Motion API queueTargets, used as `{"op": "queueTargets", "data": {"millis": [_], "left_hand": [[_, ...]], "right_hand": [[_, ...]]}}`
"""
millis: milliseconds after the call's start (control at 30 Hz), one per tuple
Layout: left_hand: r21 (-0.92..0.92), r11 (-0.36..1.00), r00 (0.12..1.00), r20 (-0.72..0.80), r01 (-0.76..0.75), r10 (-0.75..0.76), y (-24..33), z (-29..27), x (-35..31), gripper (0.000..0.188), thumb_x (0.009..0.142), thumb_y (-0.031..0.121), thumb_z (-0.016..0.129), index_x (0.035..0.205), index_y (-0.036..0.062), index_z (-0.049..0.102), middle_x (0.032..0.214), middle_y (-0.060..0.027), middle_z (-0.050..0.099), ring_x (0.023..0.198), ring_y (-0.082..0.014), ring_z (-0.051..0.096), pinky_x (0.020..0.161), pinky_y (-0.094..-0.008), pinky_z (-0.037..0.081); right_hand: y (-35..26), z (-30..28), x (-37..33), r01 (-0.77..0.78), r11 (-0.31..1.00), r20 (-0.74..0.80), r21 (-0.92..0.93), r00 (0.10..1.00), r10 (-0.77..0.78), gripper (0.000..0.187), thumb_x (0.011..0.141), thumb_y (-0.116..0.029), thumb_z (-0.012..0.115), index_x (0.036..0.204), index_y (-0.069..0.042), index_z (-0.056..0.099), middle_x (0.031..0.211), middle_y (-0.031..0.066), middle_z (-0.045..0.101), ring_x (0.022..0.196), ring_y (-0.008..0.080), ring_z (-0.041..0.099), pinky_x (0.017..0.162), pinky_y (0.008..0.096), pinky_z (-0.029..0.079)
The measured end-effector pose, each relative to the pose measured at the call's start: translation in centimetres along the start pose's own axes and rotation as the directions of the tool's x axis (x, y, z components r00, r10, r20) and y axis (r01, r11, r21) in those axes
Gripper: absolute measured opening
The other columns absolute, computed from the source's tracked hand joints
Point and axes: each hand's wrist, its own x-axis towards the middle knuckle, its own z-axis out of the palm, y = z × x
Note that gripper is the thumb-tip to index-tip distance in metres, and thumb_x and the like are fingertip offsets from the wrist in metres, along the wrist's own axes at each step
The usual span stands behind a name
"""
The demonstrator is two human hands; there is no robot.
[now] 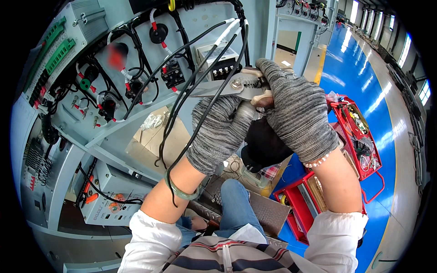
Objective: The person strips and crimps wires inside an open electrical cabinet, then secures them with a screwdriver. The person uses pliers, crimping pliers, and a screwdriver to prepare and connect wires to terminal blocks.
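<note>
In my right hand [298, 107], gloved in grey knit, I grip a pair of pruning shears [236, 84] by the handles. The metal blades point left, and a coil spring shows behind the pivot bolt. My left hand [216, 132], gloved alike, is closed just below the blades, its thumb against the lower handle. What its fingers hold, if anything, is hidden. Several loose black wires [181, 93] with white sleeves [227, 32] hang down in front of the blades and my left glove. Their free ends dangle by my left forearm.
A grey cabinet frame [120, 38] carries wired switches, a terminal block [172, 75] and a meter box [218, 57]. A labelled grey box [114, 195] stands low at left. Red tool trays [357, 136] lie at right on the blue floor [364, 82]. A black cloth-like object [266, 145] is below my hands.
</note>
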Motion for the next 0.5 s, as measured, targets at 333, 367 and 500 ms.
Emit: {"op": "queueTargets", "data": {"millis": [333, 367, 500], "left_hand": [[-0.001, 0.999, 0.998, -0.053, -0.044, 0.044, 0.1, 0.0, 0.1, 0.017, 0.078, 0.017, 0.064, 0.074, 0.0008, 0.062, 0.059, -0.0093, 0.056, 0.052, -0.0216, 0.053, 0.051, -0.031, 0.042], [-0.017, 0.997, 0.995, -0.073, -0.074, 0.072, -0.3, 0.2, 0.0, 0.016, 0.078, 0.017, 0.064, 0.079, 0.001, 0.062, 0.063, -0.0098, 0.058, 0.055, -0.0221, 0.055, 0.053, -0.0309, 0.043], [-0.013, 0.995, 0.995, -0.027, -0.098, 0.097, -0.9, -0.2, -0.1, 0.021, 0.079, 0.016, 0.063, 0.094, 0.0023, 0.062, 0.077, -0.0117, 0.063, 0.068, -0.0233, 0.061, 0.064, -0.0303, 0.048]], "right_hand": [[-0.3, -0.6, 0.9, 0.073, 0.926, -0.162, -0.371, 0.977, -0.142, 0.048, 0.062, -0.018, 0.072, 0.104, -0.001, 0.055, 0.084, 0.0159, 0.06, 0.081, 0.0295, 0.061, 0.071, 0.0378, 0.048], [-0.2, -0.6, 0.9, 0.067, 0.949, -0.136, -0.308, 0.984, -0.113, 0.045, 0.063, -0.018, 0.072, 0.102, -0.002, 0.055, 0.083, 0.016, 0.059, 0.08, 0.0295, 0.061, 0.071, 0.0382, 0.048], [-0.6, -1.0, 0.6, -0.094, 0.993, 0.152, -0.067, 0.983, 0.104, 0.033, 0.066, -0.017, 0.069, 0.093, -0.002, 0.055, 0.078, 0.0162, 0.058, 0.075, 0.0297, 0.06, 0.069, 0.039, 0.048]]}}
